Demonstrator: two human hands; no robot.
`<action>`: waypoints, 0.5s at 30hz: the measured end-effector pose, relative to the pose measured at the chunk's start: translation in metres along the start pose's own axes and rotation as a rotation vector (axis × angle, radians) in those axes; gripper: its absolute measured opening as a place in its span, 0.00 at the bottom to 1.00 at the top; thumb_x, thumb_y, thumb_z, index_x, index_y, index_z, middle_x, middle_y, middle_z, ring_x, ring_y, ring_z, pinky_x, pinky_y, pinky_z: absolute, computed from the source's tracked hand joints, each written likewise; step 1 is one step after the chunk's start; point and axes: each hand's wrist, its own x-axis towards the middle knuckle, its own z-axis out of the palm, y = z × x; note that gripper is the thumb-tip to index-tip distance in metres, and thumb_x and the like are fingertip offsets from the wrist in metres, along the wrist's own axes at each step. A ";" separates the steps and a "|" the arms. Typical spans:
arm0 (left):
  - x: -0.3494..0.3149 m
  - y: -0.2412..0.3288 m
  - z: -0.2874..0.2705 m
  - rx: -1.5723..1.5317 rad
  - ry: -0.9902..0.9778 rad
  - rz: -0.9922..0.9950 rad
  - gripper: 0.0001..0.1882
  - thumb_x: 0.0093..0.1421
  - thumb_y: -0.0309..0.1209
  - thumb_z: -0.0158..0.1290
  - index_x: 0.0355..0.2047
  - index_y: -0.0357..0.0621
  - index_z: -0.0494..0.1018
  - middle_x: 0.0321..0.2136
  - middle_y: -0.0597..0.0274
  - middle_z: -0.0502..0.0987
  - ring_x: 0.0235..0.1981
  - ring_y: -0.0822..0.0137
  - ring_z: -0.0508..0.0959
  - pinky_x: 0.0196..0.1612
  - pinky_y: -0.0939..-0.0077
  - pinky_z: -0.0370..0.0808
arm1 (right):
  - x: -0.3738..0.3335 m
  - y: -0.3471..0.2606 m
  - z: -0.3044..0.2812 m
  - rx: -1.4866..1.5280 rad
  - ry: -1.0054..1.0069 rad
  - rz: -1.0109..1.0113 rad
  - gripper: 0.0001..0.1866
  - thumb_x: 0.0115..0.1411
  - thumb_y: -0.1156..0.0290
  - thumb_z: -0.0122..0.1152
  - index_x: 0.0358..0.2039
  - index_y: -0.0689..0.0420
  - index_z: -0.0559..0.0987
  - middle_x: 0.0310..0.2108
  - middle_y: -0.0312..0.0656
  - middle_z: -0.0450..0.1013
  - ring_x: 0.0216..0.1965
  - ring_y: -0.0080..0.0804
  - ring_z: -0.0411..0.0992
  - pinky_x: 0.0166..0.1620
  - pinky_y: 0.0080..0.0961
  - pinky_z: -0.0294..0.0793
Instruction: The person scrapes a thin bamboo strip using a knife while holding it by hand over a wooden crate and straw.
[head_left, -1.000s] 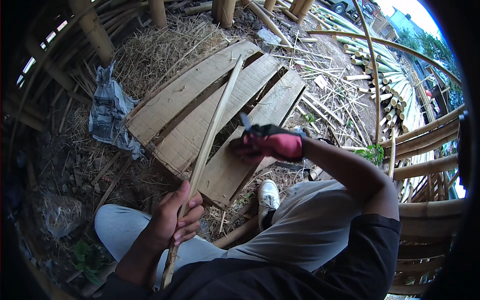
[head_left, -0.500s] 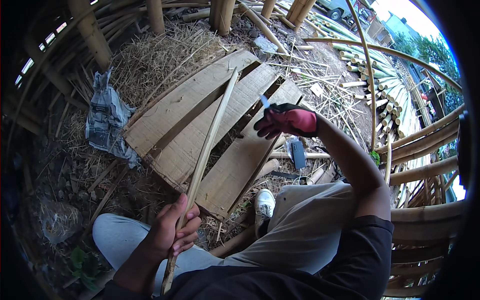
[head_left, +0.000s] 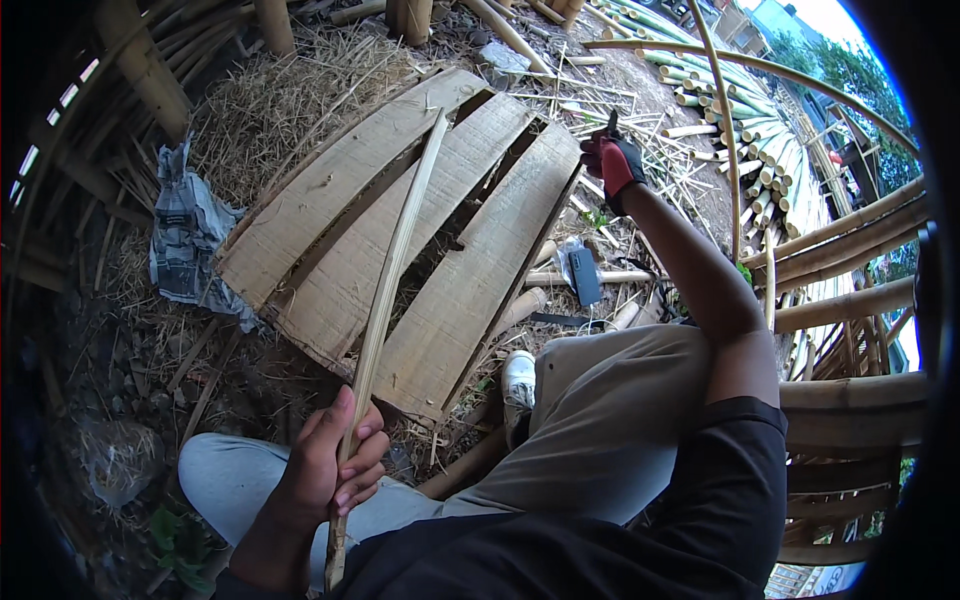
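Observation:
My bare left hand is wrapped round the lower part of a long bamboo strip. The strip slants up and away, its far end over a low wooden platform of slatted planks. My right hand, in a red and black glove, is raised beyond the platform's right edge. Its fingers are closed on a small knife, whose narrow blade points up and away from me. The knife's handle is hidden in the glove.
Crumpled printed sheeting lies left of the platform, with dry shavings behind it. A phone rests to the right, near my shoe. Bamboo poles are stacked at far right; a bamboo rail stands close on my right.
My right hand has swung right and away from the strip with the knife, from over the planks to past their edge. The left hand keeps its hold on the strip; the view has shifted slightly.

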 end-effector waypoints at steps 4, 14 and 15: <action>0.002 0.001 0.000 0.002 -0.005 -0.010 0.26 0.73 0.56 0.32 0.29 0.48 0.58 0.11 0.72 0.55 0.05 0.79 0.55 0.07 0.82 0.56 | -0.082 -0.040 0.093 0.027 -0.960 0.162 0.15 0.73 0.56 0.43 0.48 0.53 0.70 0.56 0.50 0.73 0.53 0.41 0.75 0.56 0.40 0.73; -0.005 0.003 0.003 0.044 0.082 0.000 0.27 0.72 0.57 0.31 0.29 0.49 0.59 0.10 0.72 0.54 0.04 0.78 0.54 0.07 0.83 0.56 | -0.095 -0.019 0.187 0.245 -0.802 0.318 0.15 0.72 0.65 0.48 0.51 0.60 0.73 0.46 0.45 0.75 0.49 0.39 0.77 0.49 0.31 0.77; -0.005 0.003 0.005 0.053 0.067 -0.006 0.27 0.72 0.58 0.31 0.29 0.49 0.59 0.10 0.72 0.54 0.04 0.78 0.54 0.07 0.83 0.55 | -0.052 -0.010 0.169 -0.194 -0.662 0.046 0.12 0.70 0.68 0.49 0.42 0.60 0.78 0.39 0.44 0.78 0.38 0.36 0.78 0.41 0.28 0.78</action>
